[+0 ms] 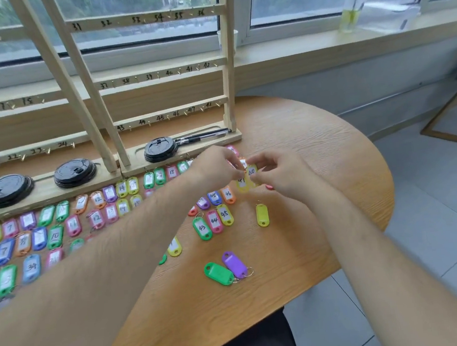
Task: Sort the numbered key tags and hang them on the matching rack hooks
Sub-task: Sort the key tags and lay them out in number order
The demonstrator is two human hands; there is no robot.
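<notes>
The left hand (pixel 215 165) pinches yellow tag 41 (pixel 242 185) and the right hand (pixel 278 173) pinches yellow tag 40 (pixel 251 171), numbers facing up, likely for ordering.

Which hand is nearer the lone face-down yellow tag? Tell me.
Right. The right hand is just beyond the lone yellow tag, slightly to its right; the left hand is farther back, off to its left. Both pinch the numbered yellow tags.

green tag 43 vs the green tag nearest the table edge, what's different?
Green tag 43 shows a white numbered label; the edge green tag shows plain plastic, no number visible. Tag 43 lies in a row beside tag 44; the edge one lies slanted beside a purple tag. Both green, lying flat.
</notes>
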